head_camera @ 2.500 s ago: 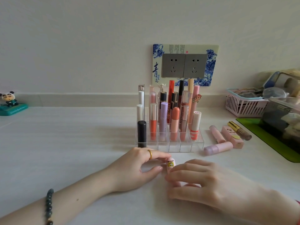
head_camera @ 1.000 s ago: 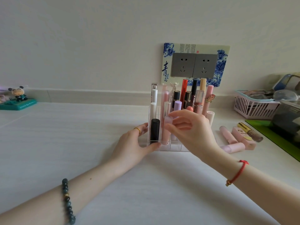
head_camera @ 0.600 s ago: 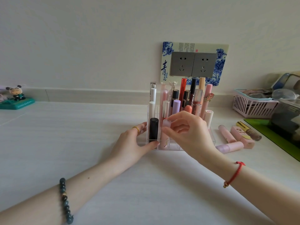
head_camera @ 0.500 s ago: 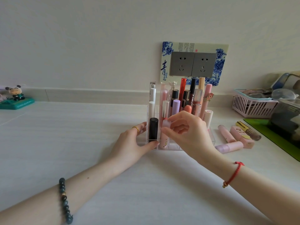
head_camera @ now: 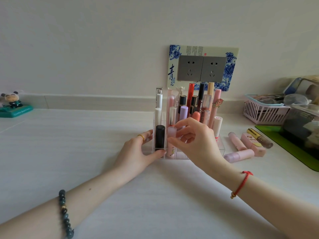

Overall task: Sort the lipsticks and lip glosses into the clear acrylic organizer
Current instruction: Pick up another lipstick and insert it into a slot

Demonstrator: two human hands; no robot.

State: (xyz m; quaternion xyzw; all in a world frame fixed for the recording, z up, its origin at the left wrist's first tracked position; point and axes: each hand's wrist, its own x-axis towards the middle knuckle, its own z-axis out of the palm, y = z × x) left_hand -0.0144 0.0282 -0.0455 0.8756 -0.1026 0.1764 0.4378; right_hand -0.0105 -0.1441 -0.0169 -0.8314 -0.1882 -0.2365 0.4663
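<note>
The clear acrylic organizer (head_camera: 221, 149) stands on the white table, holding several upright lipsticks and glosses. My left hand (head_camera: 138, 152) grips its front left corner, thumb on the base beside a black lipstick (head_camera: 159, 137). My right hand (head_camera: 195, 142) pinches the pale cap of a small pink lip balm (head_camera: 171, 141) that stands in the front-row slot next to the black one. Loose to the right lie a lilac tube (head_camera: 239, 155), a pink tube (head_camera: 236, 141), a pink box-shaped lipstick (head_camera: 252, 144) and a gold-and-brown one (head_camera: 259, 138).
A pink slatted basket (head_camera: 262, 111) and a dark clear-lidded box (head_camera: 303, 128) on a green mat (head_camera: 293, 149) crowd the right side. A panda figurine (head_camera: 13, 104) stands far left. A wall socket plate (head_camera: 202, 68) is behind the organizer.
The small pink balm went from the table, where both hands held it, into the organizer's front row. Over the last second it sank lower in its slot; my left hand stayed on the organizer.
</note>
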